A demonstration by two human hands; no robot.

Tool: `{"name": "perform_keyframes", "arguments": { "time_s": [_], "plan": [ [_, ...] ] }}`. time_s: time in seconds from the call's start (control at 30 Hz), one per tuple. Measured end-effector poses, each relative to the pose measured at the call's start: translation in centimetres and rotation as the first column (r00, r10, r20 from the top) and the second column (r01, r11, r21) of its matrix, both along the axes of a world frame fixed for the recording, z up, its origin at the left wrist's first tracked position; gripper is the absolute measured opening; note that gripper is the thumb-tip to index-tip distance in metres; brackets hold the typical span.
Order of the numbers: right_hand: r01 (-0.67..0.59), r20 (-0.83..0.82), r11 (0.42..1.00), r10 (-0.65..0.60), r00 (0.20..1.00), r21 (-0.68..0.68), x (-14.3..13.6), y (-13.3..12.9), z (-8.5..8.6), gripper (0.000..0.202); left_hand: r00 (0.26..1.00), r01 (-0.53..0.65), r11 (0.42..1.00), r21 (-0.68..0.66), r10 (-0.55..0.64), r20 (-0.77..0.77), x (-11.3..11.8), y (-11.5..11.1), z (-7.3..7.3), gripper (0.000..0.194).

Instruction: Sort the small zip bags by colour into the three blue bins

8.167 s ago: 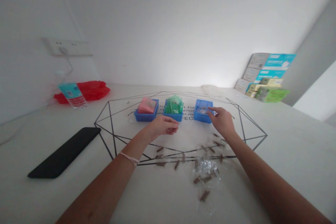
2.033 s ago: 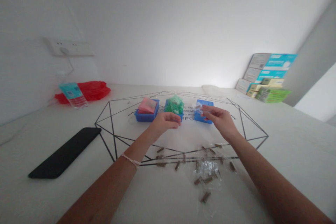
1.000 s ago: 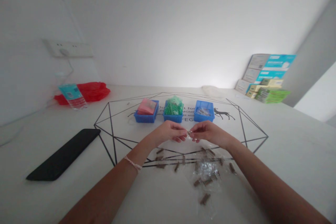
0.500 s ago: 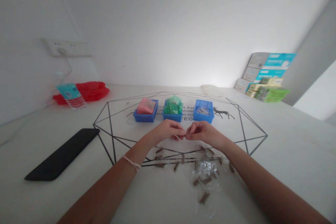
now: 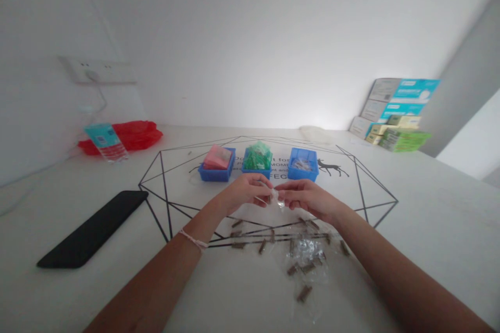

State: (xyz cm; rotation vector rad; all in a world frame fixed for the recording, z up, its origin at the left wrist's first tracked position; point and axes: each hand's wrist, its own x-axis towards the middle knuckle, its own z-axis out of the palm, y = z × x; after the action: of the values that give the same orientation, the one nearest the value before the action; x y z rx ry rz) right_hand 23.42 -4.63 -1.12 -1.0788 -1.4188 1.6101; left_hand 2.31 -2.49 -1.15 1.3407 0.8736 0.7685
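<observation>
My left hand (image 5: pixel 250 189) and my right hand (image 5: pixel 305 197) meet above the middle of the table, fingers pinched on a small clear plastic bag (image 5: pixel 277 197) between them. What the bag holds is too small to tell. Just below, several small brown pieces (image 5: pixel 304 294) lie about, some among clear plastic bags (image 5: pixel 307 247). Beyond my hands stand three blue bins: the left one (image 5: pixel 216 175) holds pink packets, the middle one (image 5: pixel 257 173) green packets, and the right one (image 5: pixel 303 173) clear packets.
A black flat object (image 5: pixel 96 229) lies at the left. Behind it are a bottle with a blue label (image 5: pixel 105 141) and a red plastic bag (image 5: pixel 138 135). Stacked boxes (image 5: pixel 406 99) and green packs (image 5: pixel 404 140) stand at the back right.
The clear bag now shows between my hands, where it was hardly visible before. My right hand's fingers are stretched further left, and my left hand has shifted slightly up and left.
</observation>
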Motion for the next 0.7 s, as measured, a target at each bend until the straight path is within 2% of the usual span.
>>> {"name": "perform_keyframes", "arguments": {
  "time_s": [0.1,0.23,0.37,0.6,0.7],
  "plan": [
    [-0.047,0.103,0.997,0.041,0.994,0.056,0.1,0.0,0.0,0.027,1.0,-0.007,0.998,-0.055,0.007,-0.002,0.1,-0.3,0.3,0.038],
    [0.009,0.225,0.993,-0.035,0.974,0.115,0.1,0.4,-0.6,0.021,0.999,-0.034,0.99,-0.136,0.037,0.015,0.0,-0.1,0.1,0.047],
    [0.038,0.266,0.992,-0.069,0.962,0.121,0.0,0.8,-1.2,0.018,0.998,-0.041,0.986,-0.161,0.034,-0.045,-0.3,0.3,-0.5,0.053],
    [0.037,0.25,0.991,-0.07,0.966,0.132,-0.1,0.8,-1.4,0.022,0.994,-0.072,0.985,-0.159,0.057,-0.095,-0.6,0.5,-0.5,0.045],
    [0.045,0.178,0.995,-0.06,0.982,0.086,-0.1,0.8,-1.3,0.027,0.992,-0.067,0.994,-0.084,0.057,-0.11,-0.8,0.6,-0.7,0.039]
  ]
}}
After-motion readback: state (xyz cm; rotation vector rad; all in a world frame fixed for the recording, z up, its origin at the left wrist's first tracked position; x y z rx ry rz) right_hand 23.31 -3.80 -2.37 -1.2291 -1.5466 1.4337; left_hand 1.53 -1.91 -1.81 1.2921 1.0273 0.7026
